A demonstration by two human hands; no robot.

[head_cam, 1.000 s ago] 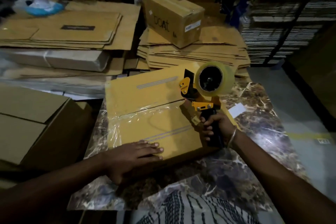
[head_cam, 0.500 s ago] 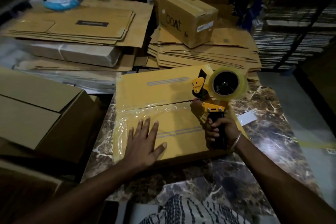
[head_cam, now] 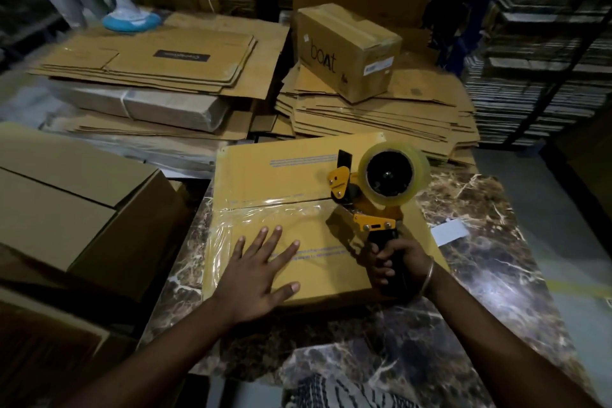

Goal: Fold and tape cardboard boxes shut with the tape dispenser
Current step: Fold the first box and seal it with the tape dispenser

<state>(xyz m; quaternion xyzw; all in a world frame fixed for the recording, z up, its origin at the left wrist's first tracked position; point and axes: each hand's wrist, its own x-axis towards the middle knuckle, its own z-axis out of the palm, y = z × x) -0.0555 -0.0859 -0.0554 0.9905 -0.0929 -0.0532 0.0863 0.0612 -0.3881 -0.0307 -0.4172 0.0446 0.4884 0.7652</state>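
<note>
A yellow-brown cardboard box lies on the marble table, its two top flaps meeting at a seam across the middle. Clear tape covers the seam and the near flap's left part. My left hand presses flat on the near flap, fingers spread. My right hand grips the black handle of the yellow tape dispenser, which stands at the seam's right end with its clear tape roll on top.
A taped "boat" box sits on a stack of flat cartons behind. More flat cartons lie at back left beside a fan base. Closed brown boxes stand left of the table. A white slip lies at right.
My left hand turned from lying sideways at the box's near edge to pressing flat, fingers pointing forward, on the near flap. The dispenser stayed at the seam's right end.
</note>
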